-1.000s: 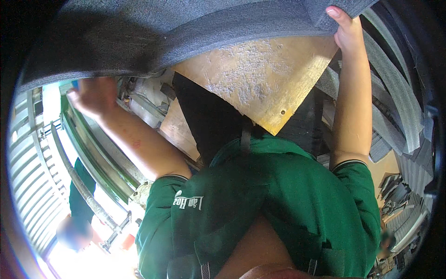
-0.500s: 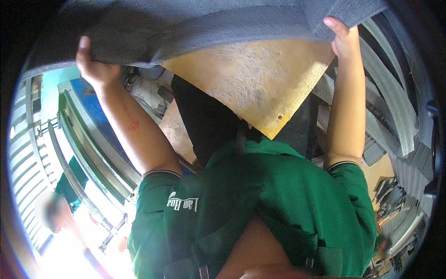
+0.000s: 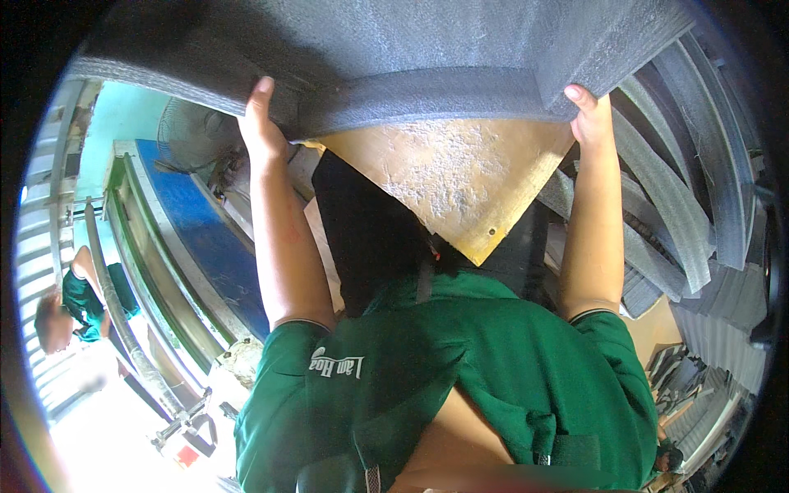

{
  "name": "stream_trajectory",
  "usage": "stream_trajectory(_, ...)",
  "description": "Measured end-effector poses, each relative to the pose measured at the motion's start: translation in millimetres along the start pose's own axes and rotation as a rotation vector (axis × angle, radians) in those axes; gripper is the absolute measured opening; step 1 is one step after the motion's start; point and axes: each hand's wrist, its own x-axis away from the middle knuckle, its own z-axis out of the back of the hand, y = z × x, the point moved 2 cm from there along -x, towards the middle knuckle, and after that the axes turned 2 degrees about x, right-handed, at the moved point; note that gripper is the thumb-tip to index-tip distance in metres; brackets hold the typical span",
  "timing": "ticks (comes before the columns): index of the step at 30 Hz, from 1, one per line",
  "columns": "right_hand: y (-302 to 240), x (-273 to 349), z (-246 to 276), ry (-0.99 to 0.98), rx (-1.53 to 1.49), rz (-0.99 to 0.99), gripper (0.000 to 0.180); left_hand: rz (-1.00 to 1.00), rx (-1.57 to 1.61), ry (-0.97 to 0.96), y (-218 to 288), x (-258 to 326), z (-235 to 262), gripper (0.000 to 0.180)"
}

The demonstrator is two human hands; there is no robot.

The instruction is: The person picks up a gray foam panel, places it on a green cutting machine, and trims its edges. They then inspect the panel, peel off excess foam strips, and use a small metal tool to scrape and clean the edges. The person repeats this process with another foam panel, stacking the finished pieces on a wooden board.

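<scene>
We've got the grey foam sheet (image 3: 394, 49) held up overhead; left hand (image 3: 261, 123) and right hand (image 3: 588, 111) each closed on its folded front edge, w/ a yellow board (image 3: 460, 177) just beneath.

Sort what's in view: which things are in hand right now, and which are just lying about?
In hand:
grey foam sheet, gripped by left hand and right hand

Lying about:
yellow board
stacked grey foam strips
fan
blue machine bed
co-worker in green
</scene>
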Motion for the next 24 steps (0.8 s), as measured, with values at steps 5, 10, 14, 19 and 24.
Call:
stream_trajectory(5, 0, 0, 2, 0.013, 0.038, -0.035, 0.082, -0.076, 0.232, -0.255, 87, -15, 12, 0.077)
stream_trajectory(10, -1, -1, 0, -0.021, 0.051, -0.067, 0.086, -0.383, -0.104, -0.304, 156, -80, -5, 0.058)
stream_trajectory(14, 0, -2, 2, 0.026, 0.055, -0.075, 0.089, -0.156, -0.014, -0.101, 145, -93, -33, 0.051)
stream_trajectory(19, 8, -2, 11, 0.095, 0.095, -0.124, 0.095, -0.313, 0.033, 0.108, 137, -80, -39, 0.06)
stream_trajectory(24, 11, -3, 13, 0.053, 0.055, -0.092, 0.094, -0.227, 0.097, -0.04, 151, -89, -33, 0.057)
